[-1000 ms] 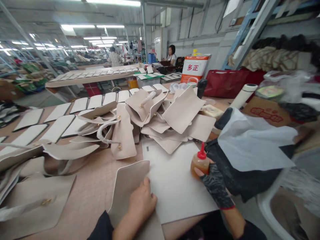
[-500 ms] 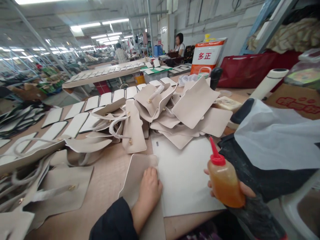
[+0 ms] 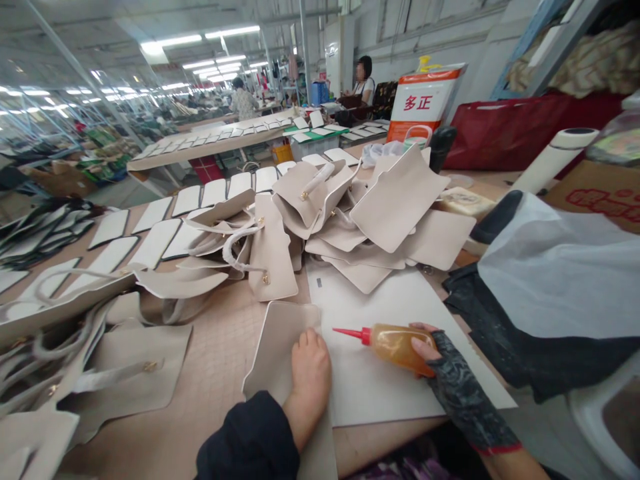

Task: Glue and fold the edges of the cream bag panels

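Note:
My left hand rests on a beige leather panel, its fingers curled down near the panel's right edge; whether it pinches anything is hidden. In my right hand, wrapped in a dark patterned sleeve, is a squeeze bottle of amber liquid. The bottle lies nearly level, its red nozzle pointing left toward the beige panel, above a white sheet. Beyond both hands is a heap of beige bag pieces with handles and gold-coloured fittings.
More bag pieces lie at the left. Rows of white panels run behind them. At the right are a white-and-orange can, a white cylinder and a translucent sheet over black material. Two people are farther back.
My right hand has swung the bottle from upright at the right to nearly level, moving it left over the white sheet. My left hand stays on the panel. The view has shifted slightly.

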### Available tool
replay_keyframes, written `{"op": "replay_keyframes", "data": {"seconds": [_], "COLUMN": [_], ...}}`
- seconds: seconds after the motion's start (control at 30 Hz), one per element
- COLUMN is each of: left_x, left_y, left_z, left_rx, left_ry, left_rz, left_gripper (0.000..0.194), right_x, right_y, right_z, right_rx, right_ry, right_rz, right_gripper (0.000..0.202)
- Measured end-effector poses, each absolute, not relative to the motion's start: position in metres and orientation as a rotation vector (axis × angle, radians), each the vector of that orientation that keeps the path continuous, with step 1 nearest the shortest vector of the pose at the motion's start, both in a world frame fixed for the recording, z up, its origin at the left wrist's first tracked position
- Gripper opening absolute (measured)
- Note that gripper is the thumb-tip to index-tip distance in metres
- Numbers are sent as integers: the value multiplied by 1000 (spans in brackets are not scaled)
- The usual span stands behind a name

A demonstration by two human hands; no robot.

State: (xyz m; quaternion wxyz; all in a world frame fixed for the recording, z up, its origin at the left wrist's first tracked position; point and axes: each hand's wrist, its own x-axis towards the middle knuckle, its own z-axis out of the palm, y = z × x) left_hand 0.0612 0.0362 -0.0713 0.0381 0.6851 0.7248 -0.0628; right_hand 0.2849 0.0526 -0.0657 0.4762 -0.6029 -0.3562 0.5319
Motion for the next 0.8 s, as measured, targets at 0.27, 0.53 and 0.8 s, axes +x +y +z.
{"op": "replay_keyframes", "data": {"seconds": [0.27, 0.53, 0.8], "left_x": [34, 19, 19], "left_y": [58, 67, 62], "left_z": [-73, -80, -83], "left_rx": [1851, 1670, 1685], "left_ry": [2161, 2060, 2016], "left_rz": [32, 378, 497], "left_gripper": [21, 16, 16], "right_x": [268, 261, 246], "right_y": [56, 67, 73], "right_z": [-65, -70, -73], "right_rx": [-1381, -1489, -1373], "right_ry": [-887, -1309, -1596], "right_rz": [1368, 1035, 710], "right_gripper": [39, 46, 40]}}
